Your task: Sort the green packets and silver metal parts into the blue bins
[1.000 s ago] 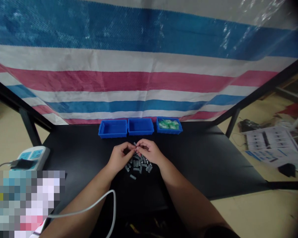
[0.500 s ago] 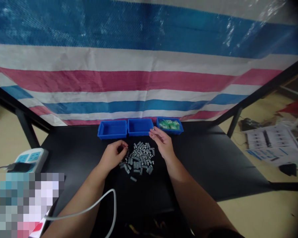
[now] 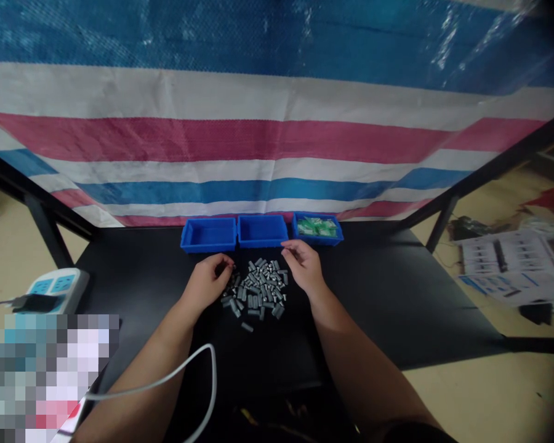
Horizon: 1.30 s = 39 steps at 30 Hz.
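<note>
A pile of small grey and silvery metal parts (image 3: 258,288) lies on the black table (image 3: 378,295). At the pile's left edge is my left hand (image 3: 208,280), thumb and index finger pinched; whatever is between them is too small to make out. My right hand (image 3: 305,266) is at the pile's upper right, in front of the bins, thumb and index finger close together around something too small to name. Behind the pile stand a left blue bin (image 3: 210,248) and a middle blue bin (image 3: 263,243), both with bare floors. The right blue bin (image 3: 318,241) contains green and clear packets.
A white power strip (image 3: 69,289) with a black plug is at the left. A white cable (image 3: 166,386) loops over my left forearm. Striped sheeting (image 3: 258,141) hangs behind the table. To the right, a white rack (image 3: 512,264) stands beyond the table edge.
The view has tilted slightly, so the table appears a little higher. My right hand has come down and slightly toward the pile, its fingers closer together. My left hand stays at the pile's left edge.
</note>
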Each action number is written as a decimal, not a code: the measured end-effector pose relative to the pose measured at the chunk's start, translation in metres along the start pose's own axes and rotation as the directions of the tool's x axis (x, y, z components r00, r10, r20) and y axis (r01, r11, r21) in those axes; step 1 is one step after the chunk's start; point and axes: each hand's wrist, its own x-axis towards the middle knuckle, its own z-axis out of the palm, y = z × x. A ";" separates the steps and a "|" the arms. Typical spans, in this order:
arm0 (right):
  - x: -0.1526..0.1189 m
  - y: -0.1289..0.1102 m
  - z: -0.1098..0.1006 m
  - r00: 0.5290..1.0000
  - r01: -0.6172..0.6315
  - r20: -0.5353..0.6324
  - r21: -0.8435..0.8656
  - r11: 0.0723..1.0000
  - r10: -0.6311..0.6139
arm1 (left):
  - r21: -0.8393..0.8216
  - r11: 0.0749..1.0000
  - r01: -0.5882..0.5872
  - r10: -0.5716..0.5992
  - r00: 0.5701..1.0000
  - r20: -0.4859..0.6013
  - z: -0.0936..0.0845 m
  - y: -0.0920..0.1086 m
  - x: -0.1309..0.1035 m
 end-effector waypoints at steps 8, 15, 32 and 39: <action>0.000 0.001 -0.007 0.990 0.016 0.136 -0.333 0.943 0.032 | 0.135 0.990 -0.038 0.035 0.999 0.019 0.004 -0.005 -0.002; -0.001 -0.005 -0.017 0.942 0.007 0.298 -0.483 0.876 0.156 | 0.161 0.986 -0.033 0.022 0.997 0.069 0.007 -0.007 -0.002; -0.006 -0.006 -0.017 0.908 -0.010 0.343 -0.557 0.831 0.241 | 0.252 0.967 0.043 -0.044 0.999 0.000 0.004 -0.006 -0.005; -0.005 -0.003 -0.014 0.943 -0.002 0.277 -0.547 0.837 0.183 | 0.316 0.944 0.091 -0.087 0.996 -0.027 0.008 0.000 -0.009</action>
